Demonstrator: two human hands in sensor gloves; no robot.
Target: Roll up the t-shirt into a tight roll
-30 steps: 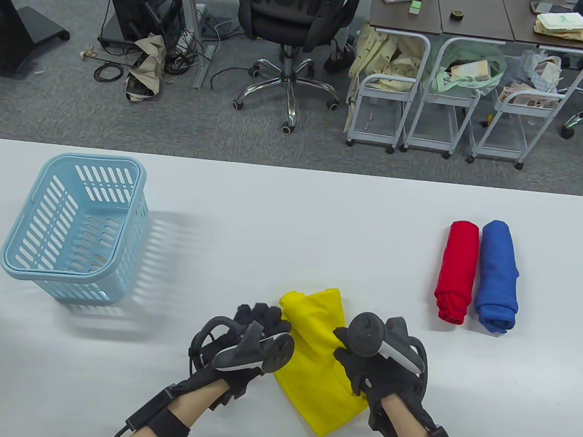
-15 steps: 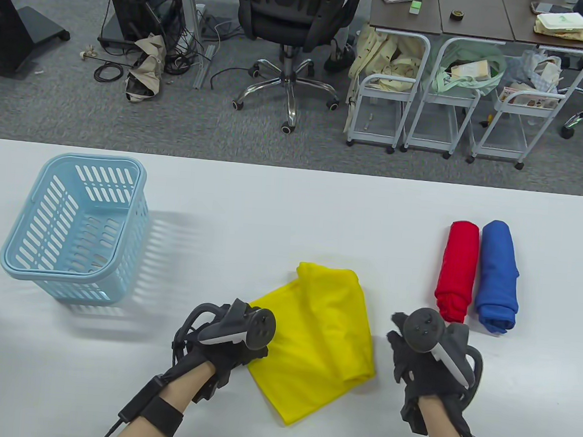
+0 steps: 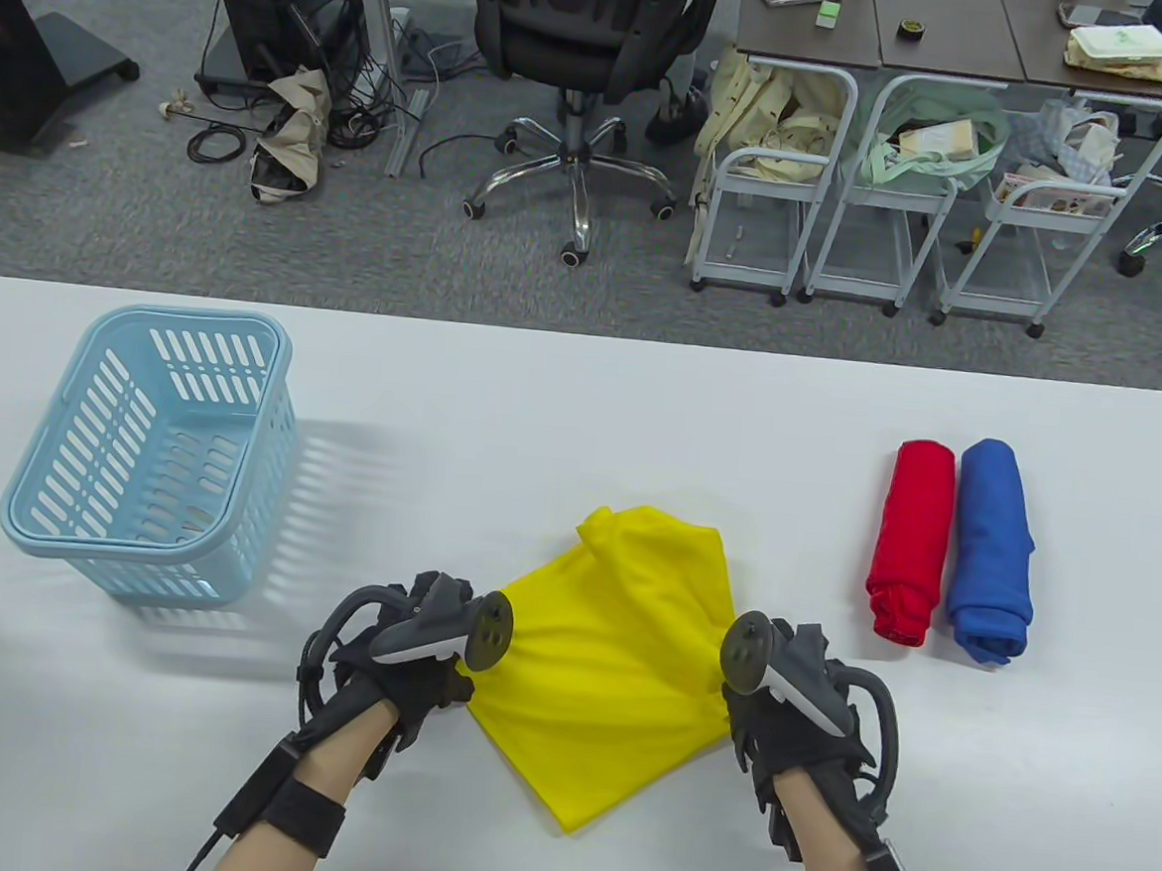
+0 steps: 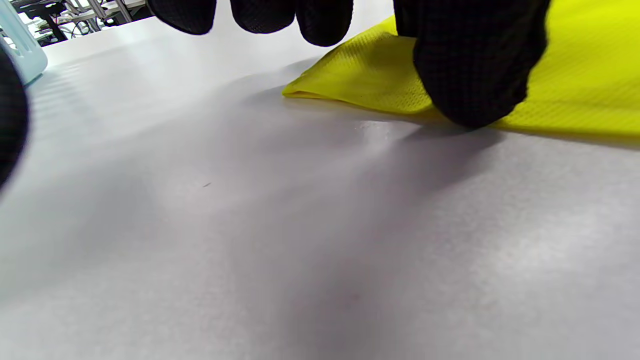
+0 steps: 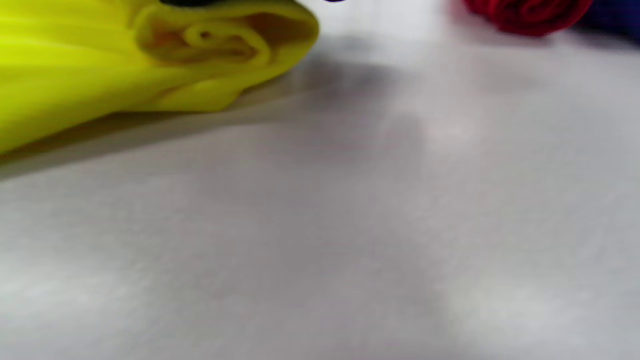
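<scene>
The white desk (image 3: 583, 406) carries a yellow t-shirt (image 3: 615, 657) near its front edge, folded flat into a rough diamond, its far end rumpled and its mesh weave smooth. To roll tightly, both corners should be pulled taut before turning. The left hand (image 3: 406, 657) pinches the left corner; the right hand (image 3: 781, 698) sits at the bunched right corner, its grip hidden, so I cannot tell.

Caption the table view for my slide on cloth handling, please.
Two gloved hands, left hand and right hand, grip opposite edges of a folded yellow t-shirt on a white table.
</scene>
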